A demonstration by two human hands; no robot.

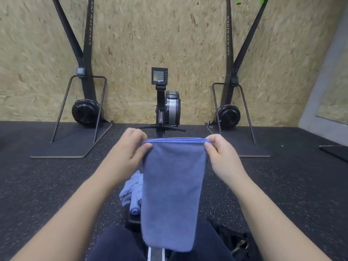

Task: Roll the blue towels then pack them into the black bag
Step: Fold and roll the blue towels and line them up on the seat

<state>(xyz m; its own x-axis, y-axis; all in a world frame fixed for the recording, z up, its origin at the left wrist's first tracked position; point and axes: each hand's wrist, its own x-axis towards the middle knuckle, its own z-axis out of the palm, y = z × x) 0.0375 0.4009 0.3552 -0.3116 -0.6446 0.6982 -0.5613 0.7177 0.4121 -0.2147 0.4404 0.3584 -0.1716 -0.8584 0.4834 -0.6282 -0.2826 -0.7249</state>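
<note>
Here you are holding a folded blue towel (172,194) up in front of you, and it is hanging straight down between your knees. Your left hand (130,147) is pinching the towel's top left corner between thumb and curled fingers, while your right hand (220,153) is pinching the top right corner the same way, so the upper edge is stretching taut between them. Just behind the hanging towel, to its left, a loose heap of blue towels (131,187) is lying on the rail of the rowing machine (167,106), with one rolled towel (134,209) sitting at the near end of that heap. The black bag (231,240) is lying on the speckled floor (47,185) beside your right leg, partly hidden by it. Two ski machines are standing against the chipboard wall, one (84,102) on the left and one (229,108) on the right
</note>
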